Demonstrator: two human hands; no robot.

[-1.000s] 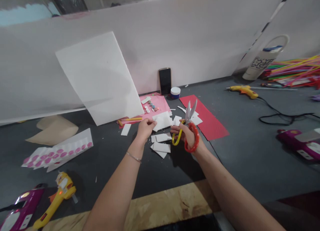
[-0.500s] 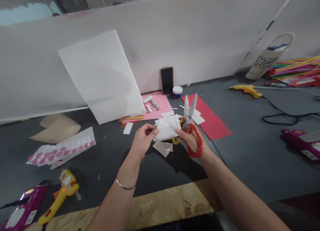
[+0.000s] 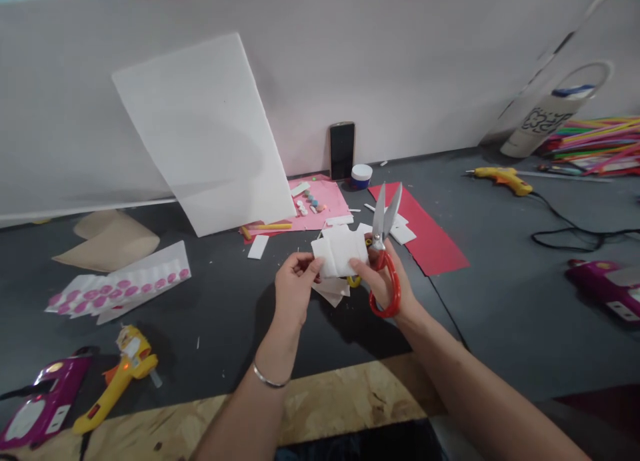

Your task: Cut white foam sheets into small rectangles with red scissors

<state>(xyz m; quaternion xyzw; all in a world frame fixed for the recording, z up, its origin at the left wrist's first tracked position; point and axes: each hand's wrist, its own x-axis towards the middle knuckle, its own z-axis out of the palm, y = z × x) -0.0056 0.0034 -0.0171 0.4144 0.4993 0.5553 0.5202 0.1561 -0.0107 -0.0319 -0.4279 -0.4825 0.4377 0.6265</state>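
While our left hand (image 3: 295, 284) pinches a stack of white foam pieces (image 3: 340, 251) against our right hand (image 3: 381, 281), the right also clenches the scissors (image 3: 385, 248), blades parted and pointing up, red loop (image 3: 385, 296) below the palm. Stack sits in the air between both hands, above loose white offcuts (image 3: 330, 292) on the dark mat (image 3: 220, 328), and blocks most of the yellow loop (image 3: 354, 282) from our view.

Around us: red foam sheet (image 3: 425, 231) behind the blades, pink sheet (image 3: 320, 204) with small coloured bits just left of it. Phone (image 3: 343, 151) and white-lidded jar (image 3: 361, 176) sit at the wall (image 3: 400, 68), large white board (image 3: 200, 134) leaning on it. Yellow glue guns (image 3: 125, 374) (image 3: 503, 180) lie lower left and far right, pink-dotted strip (image 3: 117, 291) left, coloured straws (image 3: 595, 148) far right.
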